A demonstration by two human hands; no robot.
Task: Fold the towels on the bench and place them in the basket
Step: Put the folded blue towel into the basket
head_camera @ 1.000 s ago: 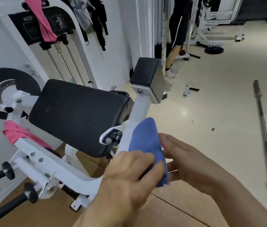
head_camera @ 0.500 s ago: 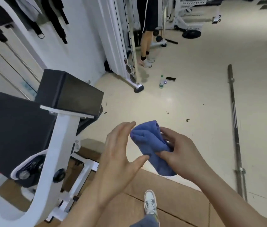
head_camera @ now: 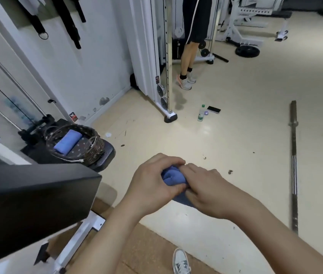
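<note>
Well clear of basket (head_camera: pixel 97 147), bunched towel (head_camera: pixel 173 177)

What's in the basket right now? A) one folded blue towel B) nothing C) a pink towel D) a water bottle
A: one folded blue towel lies inside the basket, while the left hand and right hand grip a second blue towel between them.
</note>
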